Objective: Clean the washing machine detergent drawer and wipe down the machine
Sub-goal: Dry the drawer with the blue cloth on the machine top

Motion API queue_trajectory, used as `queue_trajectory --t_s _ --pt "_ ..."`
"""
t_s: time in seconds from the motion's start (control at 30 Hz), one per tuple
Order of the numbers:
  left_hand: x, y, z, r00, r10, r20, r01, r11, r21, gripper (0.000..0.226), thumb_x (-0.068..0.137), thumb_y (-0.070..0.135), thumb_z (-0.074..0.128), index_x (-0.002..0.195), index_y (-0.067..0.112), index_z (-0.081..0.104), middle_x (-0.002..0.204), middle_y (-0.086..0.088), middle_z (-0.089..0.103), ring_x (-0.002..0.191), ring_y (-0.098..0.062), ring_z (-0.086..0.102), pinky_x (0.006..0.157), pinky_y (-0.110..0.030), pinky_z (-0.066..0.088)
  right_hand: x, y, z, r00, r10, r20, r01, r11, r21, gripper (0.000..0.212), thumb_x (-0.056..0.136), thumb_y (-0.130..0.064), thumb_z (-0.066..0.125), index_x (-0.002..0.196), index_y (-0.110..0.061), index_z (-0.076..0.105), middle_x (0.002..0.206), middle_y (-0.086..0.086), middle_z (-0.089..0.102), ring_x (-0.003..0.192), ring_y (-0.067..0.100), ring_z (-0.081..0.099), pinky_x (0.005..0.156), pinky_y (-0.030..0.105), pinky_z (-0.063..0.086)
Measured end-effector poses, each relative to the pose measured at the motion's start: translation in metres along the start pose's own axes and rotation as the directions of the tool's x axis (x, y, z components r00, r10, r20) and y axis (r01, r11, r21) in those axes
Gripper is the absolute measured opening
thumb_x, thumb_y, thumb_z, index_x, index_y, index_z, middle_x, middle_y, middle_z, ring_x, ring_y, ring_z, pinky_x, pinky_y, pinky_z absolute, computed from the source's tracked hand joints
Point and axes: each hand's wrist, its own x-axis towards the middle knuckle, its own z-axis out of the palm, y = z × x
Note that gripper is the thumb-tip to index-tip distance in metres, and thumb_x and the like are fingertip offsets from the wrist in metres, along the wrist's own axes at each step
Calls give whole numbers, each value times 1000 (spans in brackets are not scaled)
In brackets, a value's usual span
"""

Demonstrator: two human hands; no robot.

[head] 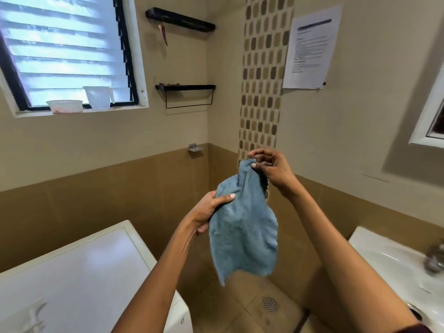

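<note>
**Blue cloth held up between the machine and the sink**

You stand in a tiled corner with the white, flat-topped washing machine (72, 272) at your lower left and the white ceramic sink (396, 260) at your lower right. Between the machine's right edge and the sink's rim lies a strip of tan floor tile with a round metal floor drain (269, 304) in it. Your forearms reach forward over this gap, and the cloth hangs above it, touching neither the machine nor the sink.

The machine's top is glossy and reflects the light. A blurred metal tap (434, 258) stands at the sink's far side. The walls are cream above and brown below, with a vertical band of brown and beige mosaic tiles (262, 80) near the corner. A louvred window (64, 49) sits upper left, and a shallow white bowl (64, 106) and a translucent plastic jug (98, 97) stand on its sill. Two black wall shelves (185, 87) hang to the right of the window, one above the other. A printed paper notice (310, 46) is fixed to the right wall.

The fluffy blue terry cloth (242, 227) hangs in front of you at chest height. Your right hand (271, 169) pinches its top corner between the thumb and curled fingers. Your left hand (211, 210) grips its left edge lower down. The thumb lies across the front of the cloth, and the fingers are hidden behind it.
</note>
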Motion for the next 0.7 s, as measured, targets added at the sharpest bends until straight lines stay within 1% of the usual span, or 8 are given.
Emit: queue_trajectory --t_s 0.13,0.2,0.27,0.3,0.4,0.47,0.57,0.7 --pt "14 9 14 999 -25 47 28 997 -75 21 87 27 56 93 7 59 84 -9 67 76 -20 66 73 -31 55 -15 51 -11 936 285 -206 -275 958 79 20 94 -24 54 107 -10 59 97 11 63 78 23 56 65 33 46" --pt "22 14 22 996 -69 58 74 992 -100 25 93 30 47 85 9 57 72 -5 67 67 -17 66 66 -28 56 -36 92 -8 742 670 38 -665 726 177 64 93 -58 36 127 -6 48 115 19 59 89 31 57 71 39 48" --pt "32 17 29 992 -106 61 113 986 -124 29 97 31 41 88 8 57 68 -4 67 62 -16 67 61 -27 57 -62 120 -3 527 753 395 -850 473 232 87 85 -76 18 131 -7 46 127 23 53 107 38 53 90 48 43" --pt "36 17 30 992 -120 50 125 984 -127 29 97 32 41 94 7 56 70 -5 67 62 -16 67 61 -27 57 -72 124 -1 497 703 508 -867 410 282 90 83 -77 16 127 -7 51 123 23 56 106 38 55 92 48 42" --pt "49 16 30 982 -182 42 186 972 -147 39 96 36 42 118 5 49 86 -12 65 69 -20 69 64 -31 58 -87 111 2 596 566 570 -783 250 570 88 84 -74 19 119 -4 62 121 25 59 101 40 61 83 46 52" --pt "53 16 29 972 -227 51 233 959 -163 44 95 40 41 112 1 53 87 -13 65 72 -22 68 68 -31 58 -85 97 2 670 596 442 -708 335 622 93 84 -76 9 111 -10 68 131 25 52 108 43 59 86 50 52" --pt "57 16 31 972 -231 40 235 950 -207 44 98 38 37 92 0 59 70 -11 69 61 -20 68 60 -28 58 -74 89 -3 772 610 176 -587 578 567 83 85 -70 1 135 -22 47 137 11 52 104 23 61 79 38 50" --pt "62 18 31 966 -257 40 260 944 -203 44 100 35 34 80 2 56 57 -9 66 50 -19 65 49 -25 55 -73 83 -11 865 470 177 -431 513 742 76 93 -63 14 120 -7 59 117 16 65 103 27 65 84 39 55"
